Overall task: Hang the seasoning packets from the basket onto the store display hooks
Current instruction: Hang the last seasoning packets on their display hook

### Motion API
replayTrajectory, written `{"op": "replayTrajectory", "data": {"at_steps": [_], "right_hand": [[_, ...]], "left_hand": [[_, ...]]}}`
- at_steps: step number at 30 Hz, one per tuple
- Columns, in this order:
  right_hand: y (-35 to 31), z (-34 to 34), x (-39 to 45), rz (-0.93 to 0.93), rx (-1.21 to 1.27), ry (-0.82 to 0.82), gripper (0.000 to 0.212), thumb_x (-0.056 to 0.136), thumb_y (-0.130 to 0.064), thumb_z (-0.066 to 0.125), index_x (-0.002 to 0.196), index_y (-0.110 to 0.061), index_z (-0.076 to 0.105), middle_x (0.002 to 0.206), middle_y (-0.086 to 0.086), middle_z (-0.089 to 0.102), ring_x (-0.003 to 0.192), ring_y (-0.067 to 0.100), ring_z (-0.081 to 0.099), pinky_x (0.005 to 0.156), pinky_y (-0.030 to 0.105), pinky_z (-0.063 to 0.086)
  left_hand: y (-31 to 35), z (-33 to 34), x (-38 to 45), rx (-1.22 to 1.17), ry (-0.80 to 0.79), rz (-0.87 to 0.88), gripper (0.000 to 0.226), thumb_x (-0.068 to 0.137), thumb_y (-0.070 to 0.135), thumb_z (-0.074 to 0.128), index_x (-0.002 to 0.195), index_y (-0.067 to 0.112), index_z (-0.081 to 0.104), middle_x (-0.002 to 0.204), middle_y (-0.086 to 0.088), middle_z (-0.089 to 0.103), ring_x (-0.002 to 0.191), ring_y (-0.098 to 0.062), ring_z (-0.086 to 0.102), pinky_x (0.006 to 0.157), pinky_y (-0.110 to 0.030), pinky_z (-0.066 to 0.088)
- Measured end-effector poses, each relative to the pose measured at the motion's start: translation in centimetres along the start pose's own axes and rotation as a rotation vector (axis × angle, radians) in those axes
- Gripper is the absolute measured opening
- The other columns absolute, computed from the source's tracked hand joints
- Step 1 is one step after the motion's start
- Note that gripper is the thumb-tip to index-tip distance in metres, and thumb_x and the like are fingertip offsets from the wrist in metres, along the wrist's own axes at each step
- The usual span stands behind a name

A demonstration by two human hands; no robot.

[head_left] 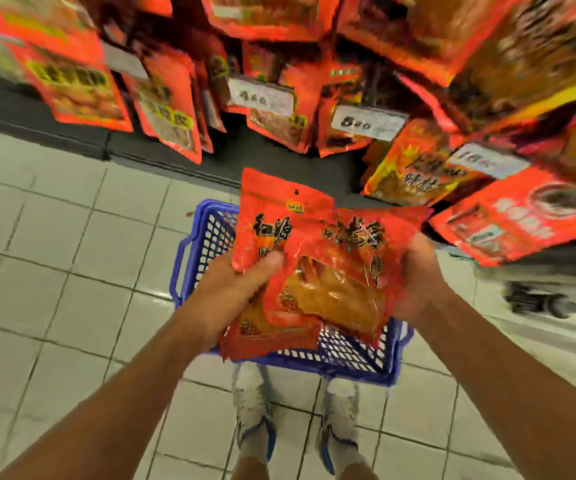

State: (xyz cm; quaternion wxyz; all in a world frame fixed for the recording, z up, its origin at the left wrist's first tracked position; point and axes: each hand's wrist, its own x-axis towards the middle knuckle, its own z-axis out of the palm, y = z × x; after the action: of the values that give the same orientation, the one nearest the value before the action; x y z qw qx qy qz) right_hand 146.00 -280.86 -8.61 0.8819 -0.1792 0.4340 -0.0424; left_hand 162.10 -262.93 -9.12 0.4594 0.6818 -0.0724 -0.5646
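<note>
A tiled floor (pixel 54 271) carried a blue basket (pixel 359 362) near the display's base, just ahead of two white shoes (pixel 255 410). Little of its inside showed past the packets held above it. Red packets and price tags (pixel 366 122) hung on the display (pixel 279 81). The left hand (pixel 234 289) gripped a stack of packets (pixel 272 223), thumb on top. The right hand (pixel 418 282) held one packet (pixel 342 271) by its edge, fingers curled behind.

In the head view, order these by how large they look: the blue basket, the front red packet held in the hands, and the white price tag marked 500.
1. Blue basket, largest, though partly hidden by the packets.
2. Front red packet; being nearer the camera enlarges it, so its true size is unsure.
3. White price tag, clearly smallest.
</note>
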Motion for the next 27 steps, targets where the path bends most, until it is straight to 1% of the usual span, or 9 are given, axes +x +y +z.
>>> {"op": "replayTrajectory", "data": {"at_steps": [1,3,5,9,11,14,17,21,27], "right_hand": [[-1.1,1.4,-2.2,-0.056,-0.018,0.034,0.069,0.025,-0.037,0.096,0.085,-0.012,0.073,0.089,0.015,0.064,0.083,0.03,0.06,0.084,0.04,0.05],[-4.0,4.2,-6.6,-0.155,-0.068,0.062,0.027,0.065,-0.045,0.085,0.071,-0.019,0.079,0.08,0.005,0.073,0.074,0.021,0.07,0.076,0.034,0.055],[-7.1,6.9,-11.3,-0.174,-0.023,0.022,0.039,0.097,-0.042,0.052,0.082,-0.022,0.083,0.091,0.001,0.078,0.086,0.02,0.075,0.082,0.036,0.06],[-13.1,12.9,-21.7,-0.425,-0.041,0.008,0.062,0.083,-0.071,0.049,0.111,-0.023,0.078,0.114,0.008,0.076,0.105,0.028,0.073,0.084,0.044,0.06],[-15.6,16.3,-27.5,-0.552,-0.184,0.064,0.045,0.085,-0.054,0.058,0.112,-0.022,0.077,0.108,0.008,0.077,0.095,0.027,0.074,0.082,0.048,0.061],[-18.9,20.1,-36.0,-0.723,-0.296,0.222,0.039,0.077,-0.018,0.072,0.114,-0.008,0.072,0.104,0.014,0.075,0.088,0.03,0.07,0.086,0.056,0.058],[-21.0,23.1,-44.2,-0.86,-0.319,0.284,0.055,0.072,-0.012,0.072,0.124,0.004,0.064,0.116,0.023,0.07,0.1,0.038,0.066,0.088,0.056,0.056],[-23.2,26.2,-54.2,-1.107,-0.398,0.348,0.044,0.07,-0.009,0.071,0.113,0.0,0.071,0.1,0.013,0.076,0.087,0.028,0.072,0.079,0.043,0.06],[-26.6,29.1,-66.1,-1.426,-0.379,0.521,0.01,0.082,-0.027,0.076,0.086,-0.02,0.081,0.087,0.004,0.079,0.076,0.016,0.073,0.068,0.034,0.061]], "left_hand": [[2.1,0.9,-1.9,-0.012,0.001,0.025,0.026,0.072,0.046,0.081,0.097,0.039,0.077,0.097,0.002,0.08,0.09,-0.018,0.077,0.071,-0.029,0.061],[6.4,2.4,-5.3,-0.057,-0.024,0.073,0.029,0.067,0.034,0.09,0.093,0.038,0.079,0.096,-0.002,0.08,0.089,-0.021,0.077,0.069,-0.03,0.062],[10.5,3.8,-8.7,-0.079,-0.03,0.111,0.029,0.066,0.028,0.085,0.094,0.03,0.079,0.098,-0.008,0.079,0.092,-0.027,0.076,0.074,-0.037,0.063],[19.5,6.8,-15.9,-0.058,-0.027,0.24,0.029,0.067,0.025,0.083,0.095,0.018,0.078,0.098,-0.012,0.079,0.094,-0.032,0.075,0.084,-0.045,0.062],[24.0,8.0,-19.6,0.016,-0.047,0.318,0.034,0.064,0.026,0.088,0.095,0.017,0.078,0.095,-0.009,0.079,0.091,-0.029,0.075,0.081,-0.042,0.062],[30.0,9.2,-25.0,0.058,-0.073,0.451,0.016,0.067,0.04,0.079,0.082,0.033,0.08,0.078,0.01,0.078,0.07,-0.003,0.07,0.061,-0.017,0.054],[35.7,10.1,-29.7,0.079,-0.067,0.575,0.012,0.071,0.05,0.07,0.077,0.044,0.077,0.076,0.014,0.077,0.069,0.001,0.068,0.069,-0.026,0.057],[43.7,10.9,-34.9,0.058,-0.134,0.719,0.017,0.075,0.041,0.079,0.088,0.031,0.079,0.095,-0.003,0.079,0.092,-0.022,0.073,0.084,-0.047,0.058],[54.3,12.9,-42.4,-0.068,-0.252,0.846,0.017,0.069,0.016,0.081,0.085,0.015,0.074,0.085,-0.006,0.076,0.076,-0.023,0.068,0.077,-0.04,0.055]]}}
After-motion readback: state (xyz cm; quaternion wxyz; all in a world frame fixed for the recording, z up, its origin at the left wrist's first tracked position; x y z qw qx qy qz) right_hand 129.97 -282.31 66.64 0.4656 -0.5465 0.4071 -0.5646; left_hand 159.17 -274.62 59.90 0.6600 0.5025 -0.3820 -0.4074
